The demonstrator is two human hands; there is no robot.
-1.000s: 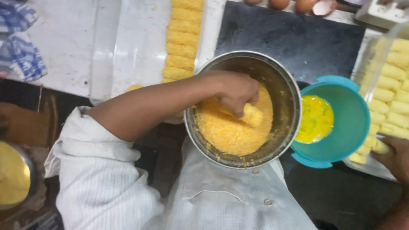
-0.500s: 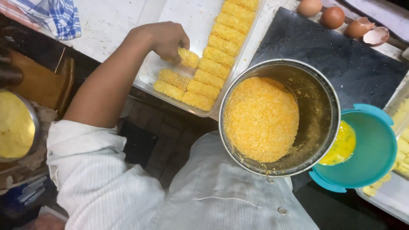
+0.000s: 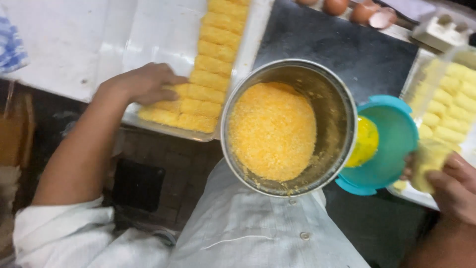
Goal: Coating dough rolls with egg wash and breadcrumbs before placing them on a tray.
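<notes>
A pale uncoated roll [image 3: 427, 166] is pinched in the closed fingers of the right hand [image 3: 453, 186], beside the teal bowl [image 3: 391, 144]. It is judged soft, light and easily dented, best held at mid-length. The left hand [image 3: 141, 82] is laid half-open on breaded rolls [image 3: 191, 106] in the tray [image 3: 144, 34].

Golden-orange crumbs [image 3: 271, 131] are glowing inside a silver steel bowl [image 3: 342, 119]; a teal bowl [image 3: 396, 144] is showing yellow egg [image 3: 364, 141]; a blue-checked cloth [image 3: 11, 44] is lying on the white surface [image 3: 59, 44].
</notes>
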